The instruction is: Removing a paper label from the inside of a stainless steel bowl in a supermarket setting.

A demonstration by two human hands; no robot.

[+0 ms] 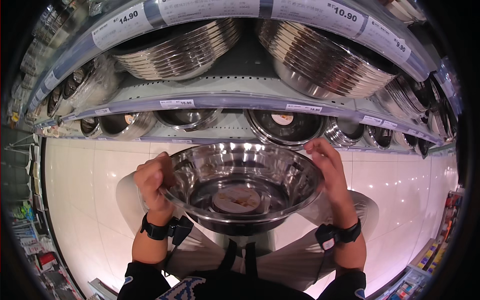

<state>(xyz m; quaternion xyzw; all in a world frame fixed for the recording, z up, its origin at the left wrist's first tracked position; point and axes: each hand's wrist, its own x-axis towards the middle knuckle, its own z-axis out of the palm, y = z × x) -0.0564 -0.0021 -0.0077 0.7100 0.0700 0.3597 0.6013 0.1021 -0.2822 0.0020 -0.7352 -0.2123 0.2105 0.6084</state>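
Observation:
A wide stainless steel basin [245, 221] with a round label [236, 200] on its inner bottom is held above my lap, its opening tilted towards me. My left hand [155, 180] grips the basin's left rim with curled fingers. At the right rim, my right hand [330, 168] presses against the side, thumb and fingers partly apart; some fingertips are hidden behind the steel. Just beyond the basin, another steel basin with a round label [282, 118] sits on the bottom shelf.
Stacked steel basins [180, 56] and a second large stack [322, 60] rest on the shelf above. The shelf's front edge [240, 102] with price tags crosses ahead. More bowls [125, 125] line the bottom shelf. Goods stand at both sides of the tiled floor [390, 180].

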